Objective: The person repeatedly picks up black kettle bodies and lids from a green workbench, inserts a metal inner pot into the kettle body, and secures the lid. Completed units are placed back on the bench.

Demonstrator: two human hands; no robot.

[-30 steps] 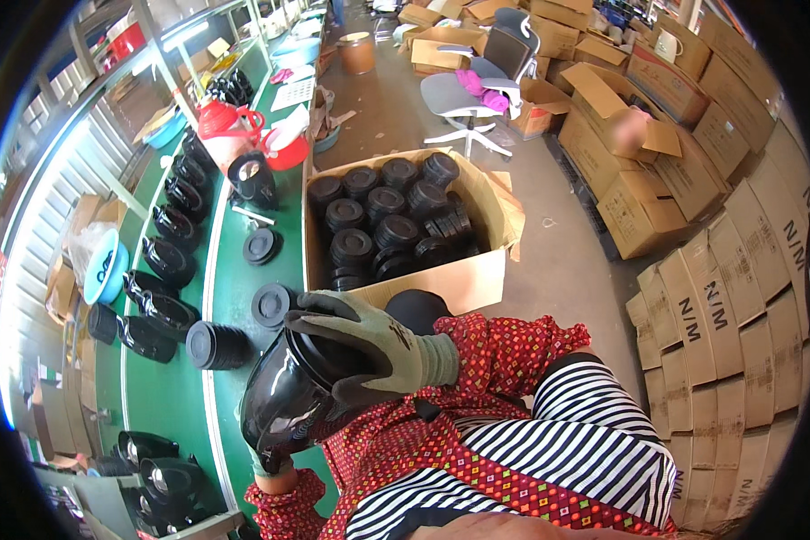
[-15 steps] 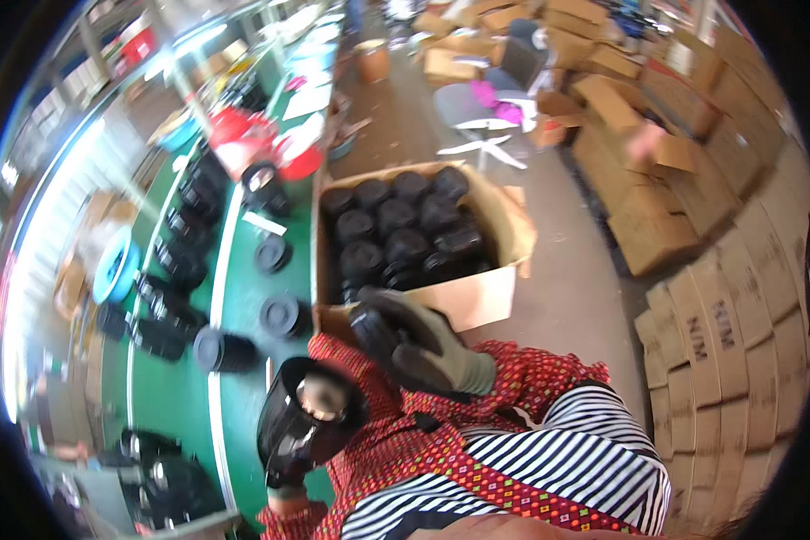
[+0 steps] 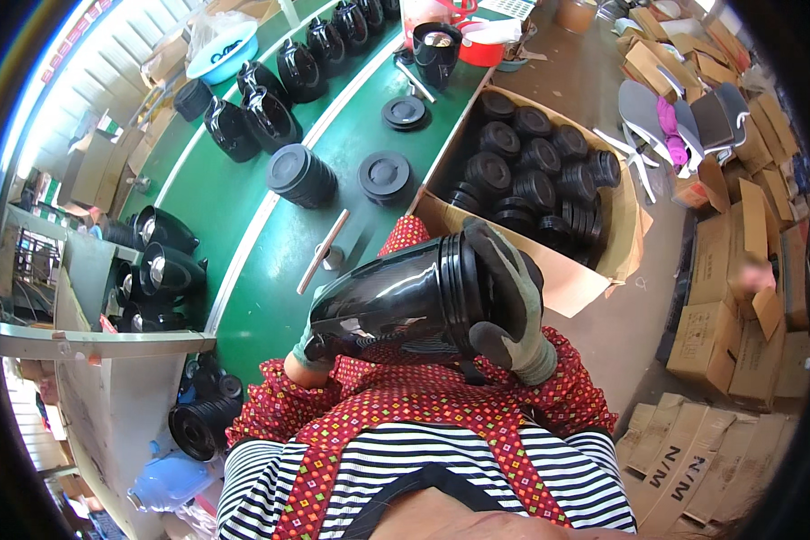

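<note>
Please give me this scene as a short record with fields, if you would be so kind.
Left grip: gloved, at the left end of a glossy black jug
Right grip: gloved, around the ribbed black lid at the jug's right end
Jug pose: on its side, before the torso
Lid seating: cannot tell
Green bench: lid stack, row of similar jugs
Cardboard box: open, holding many black lids
Beyond box: grey office chair, magenta cloth on it
</note>
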